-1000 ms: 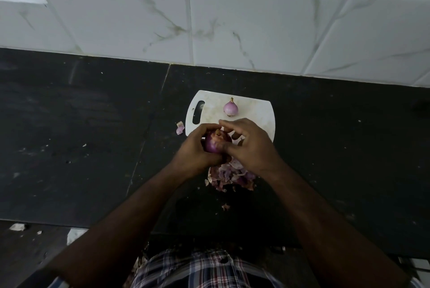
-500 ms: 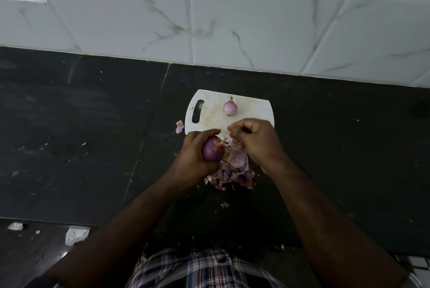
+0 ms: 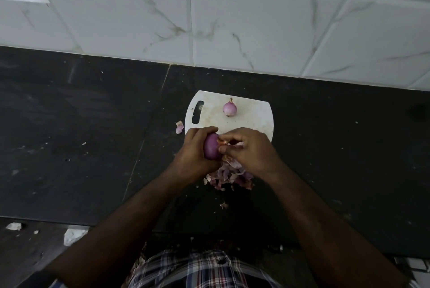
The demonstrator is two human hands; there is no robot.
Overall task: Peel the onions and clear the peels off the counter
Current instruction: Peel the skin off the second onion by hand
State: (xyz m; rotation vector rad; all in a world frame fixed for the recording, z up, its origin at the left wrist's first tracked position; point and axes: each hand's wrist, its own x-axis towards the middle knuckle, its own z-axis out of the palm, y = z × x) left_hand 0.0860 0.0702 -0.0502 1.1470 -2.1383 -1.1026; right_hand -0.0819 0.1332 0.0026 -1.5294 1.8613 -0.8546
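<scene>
head view is showing the left hand (image 3: 194, 152) gripping a red onion (image 3: 211, 149), fingers curling round it above the peel pile (image 3: 230, 177); the right hand (image 3: 251, 149) is pinching loose skin at the end facing its fingertips; the onion's long axis is lying roughly away from the person; it is likely firm, slick once bare, its skin brittle, best taken at the tip; a peeled onion (image 3: 230, 108) is sitting on the cutting board (image 3: 253, 115) beyond the fingers.

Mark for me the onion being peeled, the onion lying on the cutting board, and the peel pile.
onion being peeled (image 3: 211, 149), head view, purple side showing between the hands
onion on the cutting board (image 3: 229, 108), head view, middle of bulb
peel pile (image 3: 229, 177), head view, centre of heap
</scene>
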